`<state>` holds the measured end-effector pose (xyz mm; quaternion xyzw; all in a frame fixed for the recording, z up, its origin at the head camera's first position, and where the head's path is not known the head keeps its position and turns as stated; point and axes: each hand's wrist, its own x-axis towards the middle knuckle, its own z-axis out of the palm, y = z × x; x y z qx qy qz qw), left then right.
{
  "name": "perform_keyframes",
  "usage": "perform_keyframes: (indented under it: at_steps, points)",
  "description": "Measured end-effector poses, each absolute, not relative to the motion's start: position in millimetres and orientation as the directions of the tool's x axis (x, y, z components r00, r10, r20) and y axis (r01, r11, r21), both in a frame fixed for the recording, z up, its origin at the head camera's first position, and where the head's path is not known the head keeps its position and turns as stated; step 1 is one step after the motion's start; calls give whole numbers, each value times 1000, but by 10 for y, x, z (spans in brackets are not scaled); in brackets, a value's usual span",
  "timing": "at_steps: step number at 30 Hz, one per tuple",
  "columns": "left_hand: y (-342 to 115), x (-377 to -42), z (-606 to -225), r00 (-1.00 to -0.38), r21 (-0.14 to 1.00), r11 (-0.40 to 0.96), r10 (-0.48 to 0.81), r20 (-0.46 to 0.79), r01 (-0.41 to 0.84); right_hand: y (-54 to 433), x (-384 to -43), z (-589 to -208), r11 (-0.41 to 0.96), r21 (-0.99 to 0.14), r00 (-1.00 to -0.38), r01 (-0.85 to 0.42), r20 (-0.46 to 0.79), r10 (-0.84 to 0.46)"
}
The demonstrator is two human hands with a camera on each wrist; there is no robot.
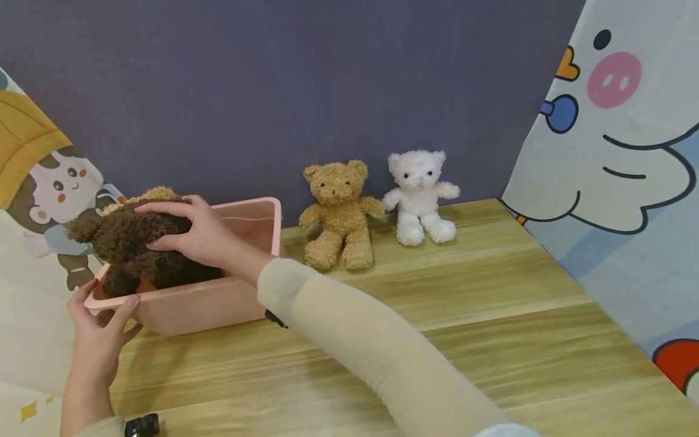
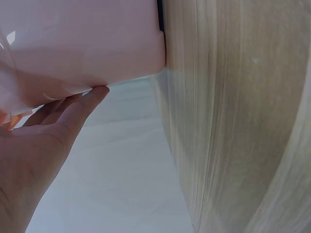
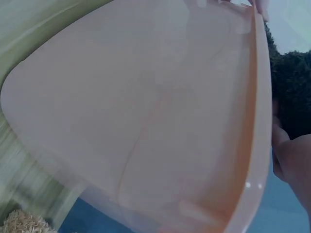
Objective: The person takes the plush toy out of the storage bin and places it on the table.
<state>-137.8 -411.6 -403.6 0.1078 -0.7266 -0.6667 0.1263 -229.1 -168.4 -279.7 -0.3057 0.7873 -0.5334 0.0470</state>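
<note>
A pink plastic bin (image 1: pixel 207 309) stands at the left of the table. My left hand (image 1: pixel 101 340) holds its near left corner, thumb on the front of the rim and fingers around the side. In the left wrist view the fingers of that hand (image 2: pixel 43 141) lie against the bin wall (image 2: pixel 82 43). With thumb and fingers, my right hand (image 1: pixel 199 233) grips a dark brown plush bear (image 1: pixel 131 233) in the bin's left part, its upper body above the rim. Behind it shows a bit of light tan plush (image 1: pixel 161 194), mostly hidden.
Right of the bin, a tan teddy bear (image 1: pixel 341 215) and a white teddy bear (image 1: pixel 420 197) sit against the dark back panel (image 1: pixel 338 79). The wood-grain table (image 1: pixel 480 315) extends in front of them. Cartoon-printed sheets (image 1: pixel 617 152) stand at both sides.
</note>
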Motion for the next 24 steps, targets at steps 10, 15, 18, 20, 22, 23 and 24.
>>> perform_keyframes:
  at_steps: [10,15,18,20,22,23,24]
  points:
    - [-4120,-1366,-4058,-941,997,80,-337,31,4,-1364,-2352,-2813,87,-920,-842,-383,308,-443]
    - [-4136,-1376,-4070,-938,997,80,-345,36,9,-1221,-2392,-2835,-25,-935,-872,-353,339,-353]
    - [-4141,-1381,-4073,-937,997,81,-347,40,12,-1131,-2386,-2834,-161,-937,-894,-310,345,-287]
    - [-4143,-1384,-4075,-937,997,82,-346,41,14,-1068,-2375,-2832,-276,-923,-907,-269,339,-248]
    - [-4145,-1384,-4076,-938,996,85,-345,39,11,-1006,-2362,-2832,-390,-891,-918,-234,334,-212]
    - [-4147,-1382,-4077,-939,996,86,-343,38,9,-976,-2357,-2833,-440,-870,-923,-224,334,-190]
    - [-4147,-1380,-4079,-939,996,84,-342,36,7,-944,-2350,-2833,-499,-841,-926,-211,335,-174]
